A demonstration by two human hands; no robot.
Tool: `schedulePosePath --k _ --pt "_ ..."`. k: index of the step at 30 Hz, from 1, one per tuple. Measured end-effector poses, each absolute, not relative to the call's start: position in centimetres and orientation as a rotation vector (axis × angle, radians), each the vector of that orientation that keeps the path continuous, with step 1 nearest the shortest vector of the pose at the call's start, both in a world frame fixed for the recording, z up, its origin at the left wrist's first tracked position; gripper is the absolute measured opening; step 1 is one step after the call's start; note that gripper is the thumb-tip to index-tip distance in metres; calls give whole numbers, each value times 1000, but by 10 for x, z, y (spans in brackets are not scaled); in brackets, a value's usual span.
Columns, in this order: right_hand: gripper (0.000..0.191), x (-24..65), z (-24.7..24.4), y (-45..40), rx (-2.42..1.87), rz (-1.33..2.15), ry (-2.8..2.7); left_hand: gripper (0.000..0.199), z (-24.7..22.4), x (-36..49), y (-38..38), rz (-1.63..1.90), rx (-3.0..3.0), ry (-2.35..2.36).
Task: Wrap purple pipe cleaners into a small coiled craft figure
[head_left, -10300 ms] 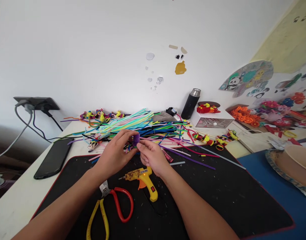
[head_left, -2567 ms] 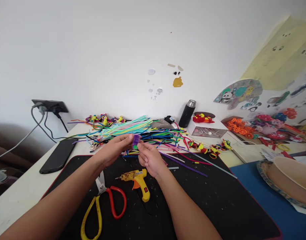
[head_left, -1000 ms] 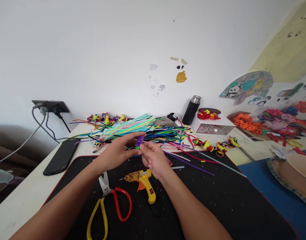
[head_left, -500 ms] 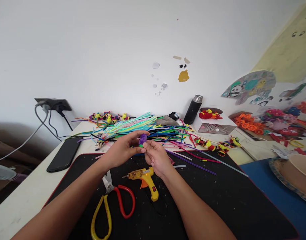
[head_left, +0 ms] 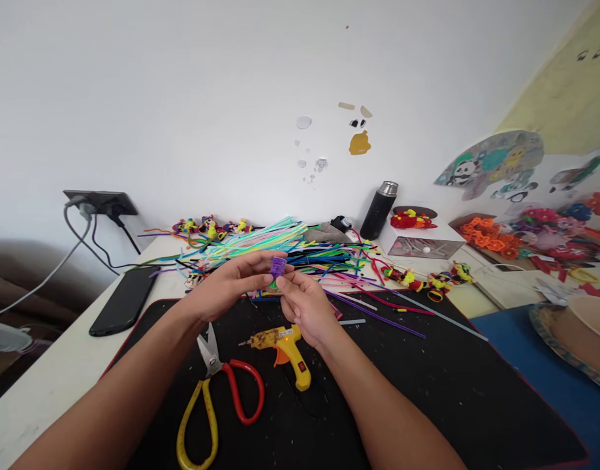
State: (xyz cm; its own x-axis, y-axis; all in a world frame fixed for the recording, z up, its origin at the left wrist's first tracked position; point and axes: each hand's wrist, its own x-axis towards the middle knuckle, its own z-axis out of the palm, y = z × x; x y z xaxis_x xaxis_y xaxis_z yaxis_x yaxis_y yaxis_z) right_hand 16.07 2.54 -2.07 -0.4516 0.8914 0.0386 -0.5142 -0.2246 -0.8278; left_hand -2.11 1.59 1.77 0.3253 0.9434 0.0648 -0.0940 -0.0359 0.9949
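A small purple piece [head_left: 278,266] with a bit of green at its lower end is held up between my two hands, above the back part of the black mat [head_left: 427,391]. My left hand [head_left: 226,284] pinches it from the left, its index finger arched behind the top. From the right, my right hand [head_left: 305,301] grips the lower, green end between thumb and fingers. Below the hands a yellow glue gun [head_left: 294,356] lies on the mat, its nozzle to the left. Scissors [head_left: 212,369] with one yellow and one red handle lie left of it, blades apart.
Behind the hands spreads a pile of coloured pipe cleaners [head_left: 260,243]. A black phone [head_left: 125,300] lies at the left. A black flask [head_left: 378,212] and a white box [head_left: 422,245] stand at the back right. Small colourful figures [head_left: 439,282] lie near the box.
My left hand has shifted slightly left and its fingers are straighter. The purple piece is a little further left and more of it shows. The whole view has moved slightly.
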Motion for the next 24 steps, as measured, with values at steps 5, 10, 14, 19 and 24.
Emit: schedulePosePath --k 5,10,14,19,24 --pt "37 160 -22 26 -567 1820 -1028 45 20 -19 15 1069 1229 842" --pt "37 161 -22 28 -578 1809 -1045 47 16 -16 16 1084 1140 801" --pt "37 161 -25 30 -595 1808 -1058 48 12 -13 17 1092 1093 813" --pt "44 160 -27 30 -639 1788 -1043 52 12 -12 17 1095 1093 893" --pt "45 157 -27 28 -694 1762 -1024 45 12 -14 18 1101 1201 1018"
